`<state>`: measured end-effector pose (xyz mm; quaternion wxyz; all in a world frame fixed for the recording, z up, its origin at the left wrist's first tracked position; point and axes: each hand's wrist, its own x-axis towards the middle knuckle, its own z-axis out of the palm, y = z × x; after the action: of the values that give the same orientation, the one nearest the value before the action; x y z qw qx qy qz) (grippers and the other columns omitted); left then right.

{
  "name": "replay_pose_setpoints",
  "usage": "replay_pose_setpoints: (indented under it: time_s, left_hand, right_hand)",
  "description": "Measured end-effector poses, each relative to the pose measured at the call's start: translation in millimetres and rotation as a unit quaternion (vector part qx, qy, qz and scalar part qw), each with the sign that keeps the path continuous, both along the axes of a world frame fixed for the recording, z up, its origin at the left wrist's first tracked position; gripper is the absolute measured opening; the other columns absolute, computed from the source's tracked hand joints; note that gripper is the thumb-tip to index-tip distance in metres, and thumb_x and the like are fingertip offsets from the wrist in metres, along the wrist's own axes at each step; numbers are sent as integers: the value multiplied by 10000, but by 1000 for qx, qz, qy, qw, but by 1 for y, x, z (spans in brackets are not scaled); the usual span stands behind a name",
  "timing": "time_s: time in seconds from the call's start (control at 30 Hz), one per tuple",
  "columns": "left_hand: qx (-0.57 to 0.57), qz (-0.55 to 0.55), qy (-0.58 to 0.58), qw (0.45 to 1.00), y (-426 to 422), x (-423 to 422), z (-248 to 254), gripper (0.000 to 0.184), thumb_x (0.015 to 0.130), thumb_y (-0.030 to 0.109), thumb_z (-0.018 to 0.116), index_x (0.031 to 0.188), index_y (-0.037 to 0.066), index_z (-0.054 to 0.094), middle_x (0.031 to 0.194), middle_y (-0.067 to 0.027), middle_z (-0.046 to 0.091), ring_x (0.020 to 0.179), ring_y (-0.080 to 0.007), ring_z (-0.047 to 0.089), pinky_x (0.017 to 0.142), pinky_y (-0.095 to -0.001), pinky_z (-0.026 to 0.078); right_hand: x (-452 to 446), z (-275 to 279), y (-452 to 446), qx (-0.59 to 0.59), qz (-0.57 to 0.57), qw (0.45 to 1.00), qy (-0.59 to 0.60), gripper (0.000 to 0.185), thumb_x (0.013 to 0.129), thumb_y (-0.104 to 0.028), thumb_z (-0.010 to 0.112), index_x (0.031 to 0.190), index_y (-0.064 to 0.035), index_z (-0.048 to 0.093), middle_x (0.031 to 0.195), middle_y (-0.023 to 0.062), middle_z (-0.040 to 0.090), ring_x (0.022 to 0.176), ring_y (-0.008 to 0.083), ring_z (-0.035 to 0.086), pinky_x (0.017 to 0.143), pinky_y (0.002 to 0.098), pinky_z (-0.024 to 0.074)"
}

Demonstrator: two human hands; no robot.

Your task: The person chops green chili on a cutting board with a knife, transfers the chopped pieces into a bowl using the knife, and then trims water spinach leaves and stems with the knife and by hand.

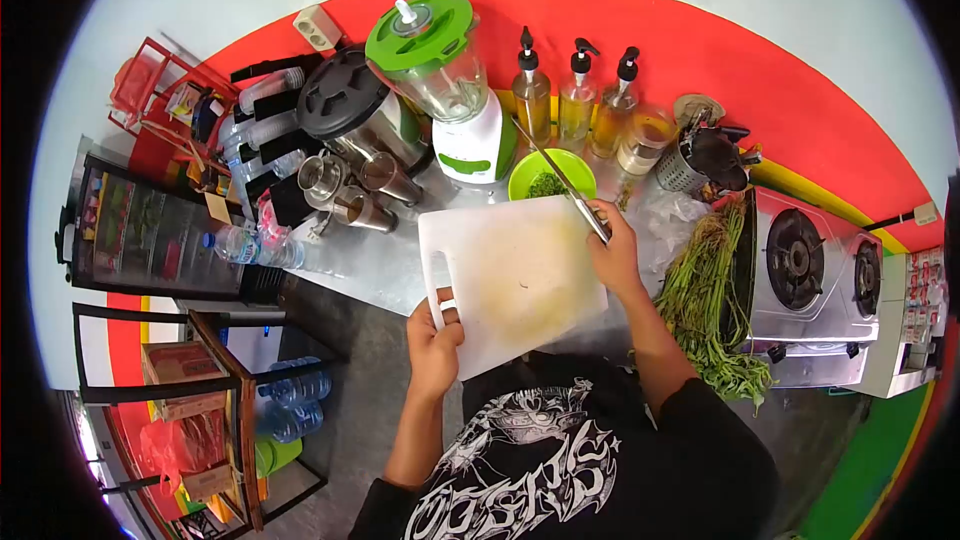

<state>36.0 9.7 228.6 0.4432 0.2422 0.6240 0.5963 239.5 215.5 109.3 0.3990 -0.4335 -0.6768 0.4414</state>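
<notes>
Holding a white board (pixel 520 290) in the left hand (pixel 436 348), gripping by the handle at the left side. Curling the fingers at the handle's slot, nearly closed, and pinching the plastic between fingers and thumb. Hiding parts of those fingers behind the board, so not showing exactly how far in.

Gripping a knife (pixel 560 175) by its handle in the right hand (pixel 614 245), just beyond the board's upper right corner. Closing the fingers together around the handle, not spreading them. Pointing the blade up and to the left, across a lime-green bowl (pixel 586 176) and toward the blender (pixel 475 152).

Holding the board at a slant over the counter (pixel 375 265), with the far edge overlapping the near side of the bowl. Leaving unclear any contact between board and bowl. Showing chopped greens (pixel 545 185) inside the bowl, and on the board only a yellowish stain and one small dark scrap (tiny, near the middle).

Standing behind the bowl: three pump bottles (pixel 577 105). Lying to the right, beside the stove (pixel 797 255): a bundle of long leafy stems (pixel 700 290), drooping over the counter's near edge.
</notes>
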Motion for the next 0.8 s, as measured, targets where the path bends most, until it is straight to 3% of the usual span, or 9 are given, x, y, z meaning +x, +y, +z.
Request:
replay_pose_setpoints:
  time_s: [0.07, 0.1, 0.2, 0.27, 0.47, 0.7, 0.77, 0.8]
  left_hand:
    - [17, 16, -16, 1000, -1, -2, -7, 532, 667, -100, 405, 1168, -98, 583, 799, -84, 706, 612, -63, 544, 557, -197, 367]
    - [4, 39, -13, 999, 2, -1, -7, 513, 655, -101, 414, 1138, -94, 586, 765, -59, 686, 601, -56, 527, 550, -196, 359]
    - [13, 59, -22, 998, 3, -7, -12, 485, 650, -99, 420, 1104, -81, 589, 715, -24, 647, 584, -46, 498, 547, -194, 353]
    - [15, 82, -25, 996, 5, -11, -11, 461, 648, -97, 425, 1077, -69, 592, 675, 6, 603, 567, -38, 471, 542, -194, 344]
    - [28, 101, 13, 994, 4, -26, -15, 454, 655, -82, 439, 1081, -72, 597, 671, 22, 574, 558, -42, 441, 540, -209, 344]
    - [10, 86, 49, 995, -3, -28, -11, 501, 658, -95, 423, 1128, -82, 596, 761, -30, 646, 635, -72, 549, 597, -215, 419]
    - [18, 86, 46, 995, -3, -24, -5, 497, 670, -106, 406, 1132, -85, 589, 759, -28, 639, 640, -69, 548, 607, -208, 421]
    - [18, 85, 47, 995, -4, -25, -5, 497, 670, -106, 406, 1132, -85, 589, 759, -28, 639, 640, -69, 548, 607, -208, 421]
  right_hand:
    - [5, -1, -3, 1, -7, 1000, 8, 475, 796, 97, 562, 1255, -23, 582, 978, 162, 666, 797, 229, 645, 750, 326, 509]
    - [10, -5, -5, 1, -5, 1000, 6, 475, 796, 97, 562, 1255, -23, 582, 978, 162, 666, 797, 229, 645, 750, 326, 509]
    - [24, -15, -12, -13, -1, 1000, -18, 477, 798, 95, 558, 1262, -13, 591, 1006, 153, 683, 799, 184, 632, 750, 306, 501]
    - [33, -7, -21, 30, -8, 999, -11, 445, 812, 98, 519, 1231, 3, 633, 927, 44, 630, 743, 79, 499, 674, 241, 428]
    - [69, -17, -39, -51, -30, 997, -46, 372, 835, 88, 570, 1189, 12, 654, 954, 36, 670, 805, 72, 568, 738, 227, 458]
    - [64, -6, -46, -70, -33, 997, 26, 305, 887, 17, 652, 1191, 4, 665, 897, 14, 676, 755, 47, 543, 682, 222, 454]
    - [59, 21, -46, -124, 29, 992, -12, 323, 903, 8, 644, 1226, 22, 639, 1029, 46, 685, 923, 86, 614, 831, 247, 487]
    - [53, 23, -46, -124, 28, 992, -11, 323, 903, 8, 644, 1226, 22, 639, 1029, 46, 685, 923, 86, 614, 831, 247, 487]
